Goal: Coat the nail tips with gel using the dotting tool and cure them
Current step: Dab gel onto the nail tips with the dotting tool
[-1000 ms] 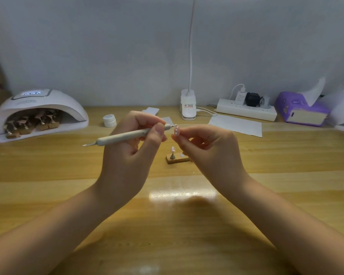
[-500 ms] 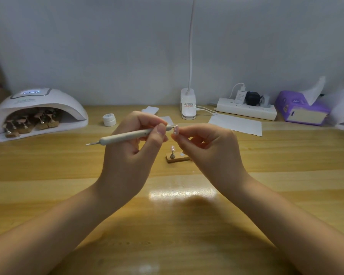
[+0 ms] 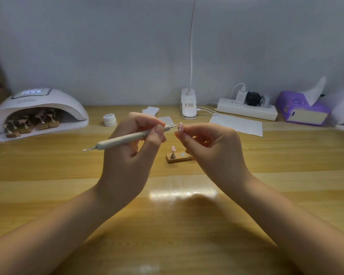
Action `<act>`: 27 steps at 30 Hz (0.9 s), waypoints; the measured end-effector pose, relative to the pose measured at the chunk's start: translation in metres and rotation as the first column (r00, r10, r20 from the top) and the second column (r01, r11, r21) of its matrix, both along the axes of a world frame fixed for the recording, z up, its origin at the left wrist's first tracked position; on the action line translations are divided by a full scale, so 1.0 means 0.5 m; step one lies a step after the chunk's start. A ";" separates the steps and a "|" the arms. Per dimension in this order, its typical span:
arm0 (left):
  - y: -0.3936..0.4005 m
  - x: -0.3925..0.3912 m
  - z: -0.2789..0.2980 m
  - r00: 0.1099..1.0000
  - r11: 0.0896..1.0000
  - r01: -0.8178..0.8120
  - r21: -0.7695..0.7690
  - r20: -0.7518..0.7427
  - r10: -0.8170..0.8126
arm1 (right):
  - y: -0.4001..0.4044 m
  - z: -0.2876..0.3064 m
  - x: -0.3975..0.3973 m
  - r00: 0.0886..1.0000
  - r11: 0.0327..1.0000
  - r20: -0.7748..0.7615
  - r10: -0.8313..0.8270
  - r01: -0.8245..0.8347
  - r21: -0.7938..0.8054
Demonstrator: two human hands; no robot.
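A: What takes up most of the view?

B: The wooden counter (image 3: 286, 175), running wall to wall. The small wooden stand (image 3: 180, 157) near its middle will serve as the landmark.

A: And the big items around that stand?

B: Far to its left, at the back, the white curing lamp (image 3: 38, 108), its display lit, with a row of holders carrying nail tips under the dome. Far to its right, a purple tissue box (image 3: 304, 110). Behind the stand and to the right lies a white power strip (image 3: 246, 111) with plugs in it, and in front of that a sheet of white paper (image 3: 236, 124). Straight behind the stand is the white clip base of a desk lamp (image 3: 188, 104).

A: The hands?

B: Both hover above the counter, just in front of the stand. The left hand (image 3: 131, 155) grips the dotting tool (image 3: 127, 138) pen-fashion, thumb and fingers curled round its pale shaft; the tool slants, one metal tip pointing down to the left, the other up to the right. The right hand (image 3: 214, 149) pinches a small holder topped by a pink nail tip (image 3: 180, 127). The tool's upper tip is just beside that nail tip, with a small gap between them.

A: Smaller things?

B: A white gel jar (image 3: 110, 120) sits behind the stand to the left, between it and the curing lamp. On the stand itself one more nail tip (image 3: 173, 149) stands upright on its left end.
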State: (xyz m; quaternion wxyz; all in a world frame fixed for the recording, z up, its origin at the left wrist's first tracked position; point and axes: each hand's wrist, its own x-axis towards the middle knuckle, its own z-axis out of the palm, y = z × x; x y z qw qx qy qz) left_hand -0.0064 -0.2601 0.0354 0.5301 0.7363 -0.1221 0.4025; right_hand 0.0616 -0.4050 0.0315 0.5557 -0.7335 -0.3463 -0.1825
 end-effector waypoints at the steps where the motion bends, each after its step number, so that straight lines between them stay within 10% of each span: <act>1: 0.000 0.000 -0.001 1.000 1.000 0.000 0.004 -0.007 0.000 | 0.001 0.000 0.000 1.000 1.000 0.004 0.004 -0.004 0.003; 27: -0.003 -0.001 0.001 1.000 0.999 -0.001 0.038 -0.006 0.001 | 0.001 -0.002 0.000 1.000 1.000 0.030 -0.001 0.001 0.000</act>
